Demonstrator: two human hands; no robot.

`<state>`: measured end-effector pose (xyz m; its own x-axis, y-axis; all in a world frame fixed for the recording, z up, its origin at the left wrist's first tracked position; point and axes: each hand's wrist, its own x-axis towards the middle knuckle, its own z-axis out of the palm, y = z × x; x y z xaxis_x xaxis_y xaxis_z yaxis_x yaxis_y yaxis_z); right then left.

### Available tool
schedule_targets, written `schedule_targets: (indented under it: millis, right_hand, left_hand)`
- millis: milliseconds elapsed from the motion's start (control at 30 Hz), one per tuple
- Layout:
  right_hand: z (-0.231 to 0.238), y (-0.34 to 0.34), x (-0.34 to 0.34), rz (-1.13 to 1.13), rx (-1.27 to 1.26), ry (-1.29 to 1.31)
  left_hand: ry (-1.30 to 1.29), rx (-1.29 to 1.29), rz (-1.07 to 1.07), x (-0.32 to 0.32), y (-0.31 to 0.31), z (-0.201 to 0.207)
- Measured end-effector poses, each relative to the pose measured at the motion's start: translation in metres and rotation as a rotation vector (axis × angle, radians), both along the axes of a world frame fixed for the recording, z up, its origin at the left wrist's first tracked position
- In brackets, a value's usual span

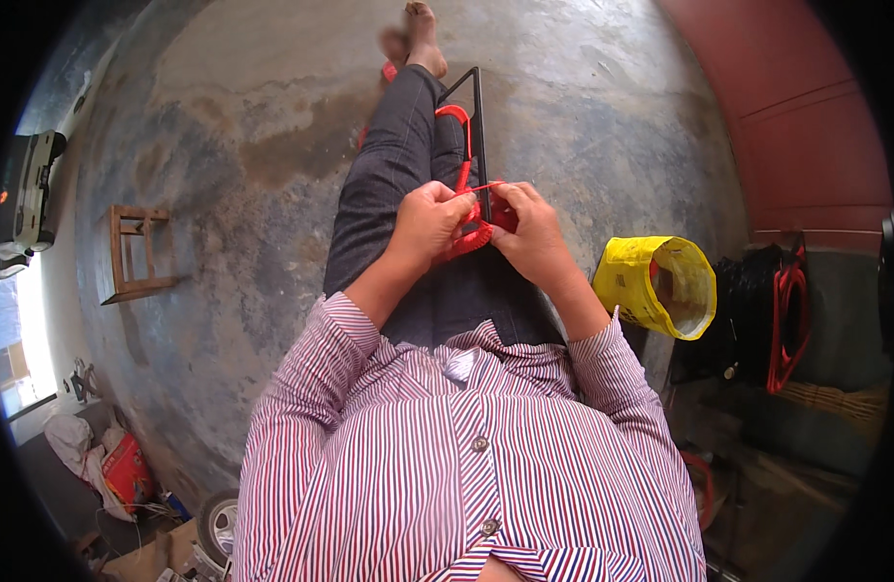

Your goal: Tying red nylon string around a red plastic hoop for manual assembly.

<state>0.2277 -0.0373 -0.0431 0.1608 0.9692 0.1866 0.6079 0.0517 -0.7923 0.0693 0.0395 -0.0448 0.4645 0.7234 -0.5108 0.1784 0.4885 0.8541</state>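
Observation:
A black rectangular frame lies along my outstretched legs, with part of it wrapped in red cord. Its near edge carries a thick red wrapping, close below my fingers. Between the hands a thin red cord is drawn out over the frame. My left hand is closed, thumb and forefinger pinching the cord on the frame's left side. On the other side my right hand is closed too, its fingertips at the cord's right end. The fingers partly hide the wrapping.
To my right stands a yellow bag-like container, open at the top. Beyond it is a stack of black frames with red edges. A small wooden stool is at the left on the concrete floor. A wheel sits lower left.

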Motion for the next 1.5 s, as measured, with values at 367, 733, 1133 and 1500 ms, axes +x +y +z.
schedule_targets:
  millis: [367, 733, 1133, 1500]
  right_hand:
    - [0.030, -0.007, 0.010, 0.034, 0.110, 0.184]
    - [0.067, -0.059, 0.130, -0.079, 0.316, 1.556]
    - [0.057, -0.150, 0.096, -0.280, -0.043, 1.443]
    - [-0.014, -0.132, 0.129, -0.472, 0.107, 1.611]
  left_hand:
    - [-0.391, -0.039, 0.147, 0.007, -0.014, 0.046]
    - [-0.220, -0.018, 0.088, 0.010, -0.011, 0.002]
    - [-0.294, -0.252, 0.071, 0.011, -0.007, 0.010]
    - [-0.218, -0.180, 0.091, 0.001, -0.014, 0.019]
